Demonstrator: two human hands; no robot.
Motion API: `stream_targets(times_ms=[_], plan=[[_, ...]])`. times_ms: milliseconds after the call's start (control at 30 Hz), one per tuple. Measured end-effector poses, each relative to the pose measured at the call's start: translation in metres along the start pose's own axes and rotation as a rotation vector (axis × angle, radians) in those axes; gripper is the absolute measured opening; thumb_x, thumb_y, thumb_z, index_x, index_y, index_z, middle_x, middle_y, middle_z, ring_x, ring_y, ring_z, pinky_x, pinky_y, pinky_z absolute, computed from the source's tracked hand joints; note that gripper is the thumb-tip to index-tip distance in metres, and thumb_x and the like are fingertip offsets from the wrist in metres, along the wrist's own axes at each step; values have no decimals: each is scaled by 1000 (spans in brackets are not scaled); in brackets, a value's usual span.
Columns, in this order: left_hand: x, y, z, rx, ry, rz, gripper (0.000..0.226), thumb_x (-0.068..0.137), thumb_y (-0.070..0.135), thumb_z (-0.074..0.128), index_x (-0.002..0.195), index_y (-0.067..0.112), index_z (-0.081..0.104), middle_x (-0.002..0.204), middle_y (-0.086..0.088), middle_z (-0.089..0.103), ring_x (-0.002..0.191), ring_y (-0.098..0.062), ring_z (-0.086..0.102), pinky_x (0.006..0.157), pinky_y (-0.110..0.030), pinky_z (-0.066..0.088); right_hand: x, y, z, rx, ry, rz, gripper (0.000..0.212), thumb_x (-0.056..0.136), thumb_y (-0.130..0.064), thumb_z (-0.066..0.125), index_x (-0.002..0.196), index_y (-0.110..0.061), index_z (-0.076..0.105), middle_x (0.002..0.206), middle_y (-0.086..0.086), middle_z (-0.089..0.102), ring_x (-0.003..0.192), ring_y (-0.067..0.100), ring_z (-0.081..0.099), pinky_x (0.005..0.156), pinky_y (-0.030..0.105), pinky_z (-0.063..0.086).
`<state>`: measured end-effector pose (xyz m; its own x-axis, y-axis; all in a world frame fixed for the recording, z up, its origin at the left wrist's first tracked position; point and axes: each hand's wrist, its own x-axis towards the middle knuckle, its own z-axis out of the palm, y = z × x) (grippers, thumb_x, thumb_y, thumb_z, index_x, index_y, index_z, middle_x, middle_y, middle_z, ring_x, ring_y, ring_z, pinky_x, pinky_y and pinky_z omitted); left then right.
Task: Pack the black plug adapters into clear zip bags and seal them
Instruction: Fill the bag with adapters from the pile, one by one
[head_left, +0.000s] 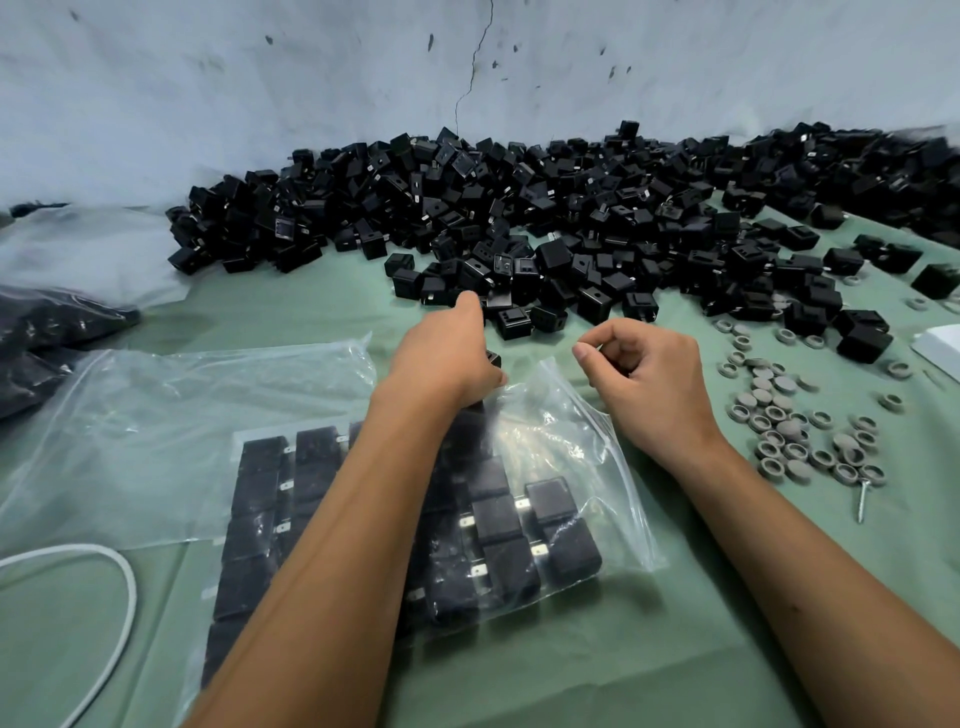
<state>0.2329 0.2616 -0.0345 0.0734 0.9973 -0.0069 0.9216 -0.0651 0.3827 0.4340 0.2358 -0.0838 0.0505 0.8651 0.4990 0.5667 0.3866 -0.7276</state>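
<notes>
Both hands hover past the bag's mouth: my left hand reaches toward the near edge of the pile, forefinger out, with what looks like one adapter tucked under its palm, though I cannot tell how firmly it is held; my right hand is loosely curled, thumb and forefinger nearly meeting, holding nothing I can see.

Filling is the step in hand. The zip bag lies near me on the green cloth, rows of adapters already laid flat inside, its right side still slack and its mouth unsealed at the far end. Next, I judge, comes picking another adapter and sliding it into the last row, prongs aligned with its neighbours, then pressing the zip shut.

Spare clear bags lie to the left, a white cord curls near left, and grey caps with a screw scatter to the right. My left forearm crosses the bag, hiding its middle rows.
</notes>
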Motion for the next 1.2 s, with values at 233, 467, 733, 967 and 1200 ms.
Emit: stream_targets(times_ms=[233,467,733,967,1200], plan=[[3,0,5,21,52,44,19,86,16,71,97,31,65,109,1,67,94,-21,59,72,-30,43,0,-1,0,70,-7,32,12,93,-20,73,81,-23,75,64,-4,67,59,16,62,56,24,49],[-13,29,-9,-579,162,345,26,77,8,83,91,22,66,78,7,68,69,-8,67,71,-30,58,2,-8,-4,647,-158,243,26,99,-35,63,119,-19,69,103,9,69,69,22,63,44,25,43],[-14,43,1,-544,234,494,31,73,16,85,93,19,62,91,8,67,91,-11,64,82,-35,53,7,-6,-16,1076,-199,408,37,91,-27,68,121,-5,65,96,11,70,73,15,64,50,21,43],[-10,27,-11,-272,-249,505,42,88,2,67,94,43,75,123,15,56,128,-13,48,112,-48,40,14,13,-38,507,-321,542,45,68,-31,85,103,-5,74,67,3,66,54,12,50,44,18,38],[-13,15,-21,-276,-377,545,25,84,23,83,87,47,76,143,14,47,141,-5,36,120,-48,26,9,6,-45,585,-764,425,31,84,-16,75,112,-5,76,96,18,73,76,25,68,62,24,59]])
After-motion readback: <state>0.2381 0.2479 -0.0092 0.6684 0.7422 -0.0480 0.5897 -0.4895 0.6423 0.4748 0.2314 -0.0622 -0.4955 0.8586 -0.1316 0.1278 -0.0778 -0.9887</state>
